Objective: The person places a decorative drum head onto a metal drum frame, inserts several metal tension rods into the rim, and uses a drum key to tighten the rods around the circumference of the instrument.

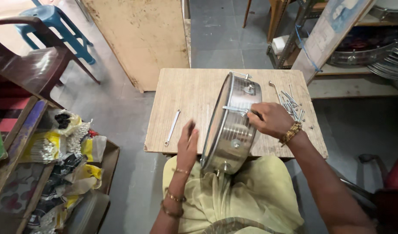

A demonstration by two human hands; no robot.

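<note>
Left hand open, palm flat against rim side of steel drum shell, propped on edge at near table edge, over lap. Right hand closed, fingers pinching metal bracket on shell wall. Beyond: loose long bolts right, wrench left.

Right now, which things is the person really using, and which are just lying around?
In use:
metal drum shell, stood on its edge
right hand, on a lug on the shell's side
left hand, flat beside the rim
pile of long bolts
wooden table

Lying about:
spanner
blue stool
brown chair
packets in a box
</note>
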